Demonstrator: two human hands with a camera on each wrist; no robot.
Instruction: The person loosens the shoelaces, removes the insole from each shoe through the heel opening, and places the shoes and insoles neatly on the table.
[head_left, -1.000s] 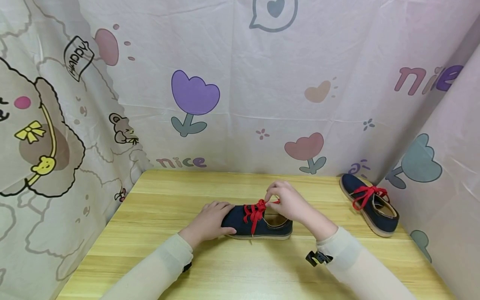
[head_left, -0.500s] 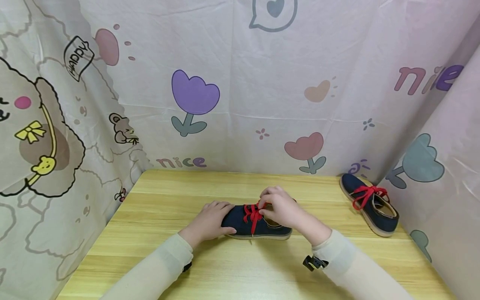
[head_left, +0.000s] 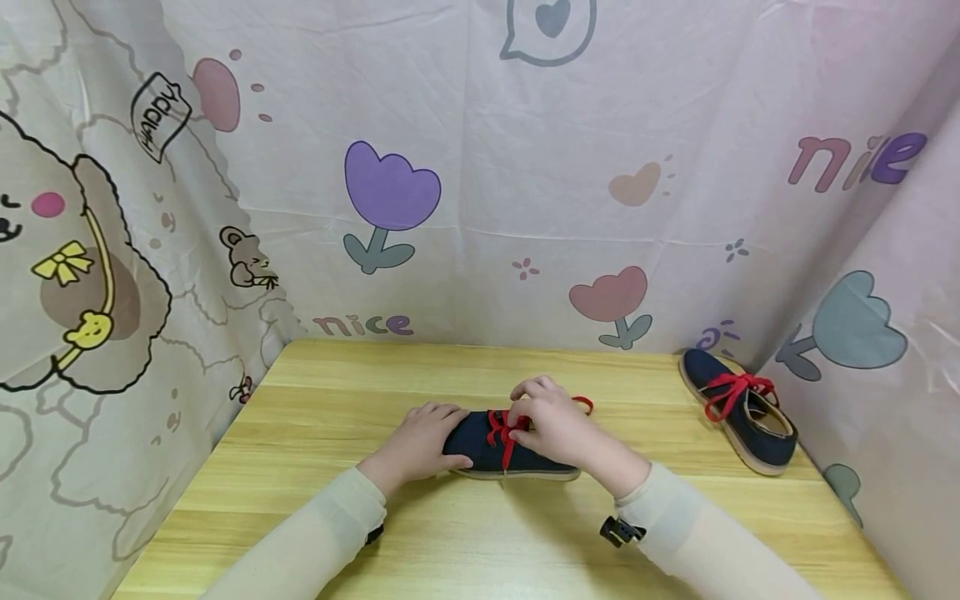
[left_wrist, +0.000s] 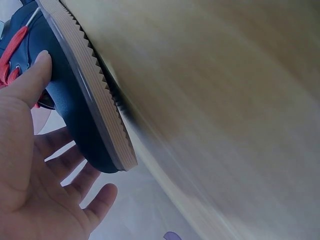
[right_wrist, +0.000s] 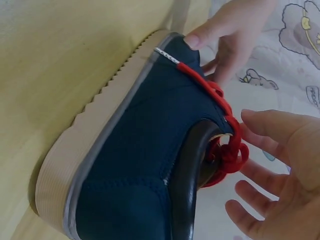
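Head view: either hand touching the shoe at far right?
No, the left hand holds the other shoe and the right hand is at its red laces, both apart from the far-right shoe.

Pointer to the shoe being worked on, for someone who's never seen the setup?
Start at the wooden table in front of the printed curtain. Near its middle, a navy shoe stands crosswise, toe to the left, with the person's left grip on that toe. Unlike the other shoe, angled and untouched at the back right, its red lace end hangs down the near side.
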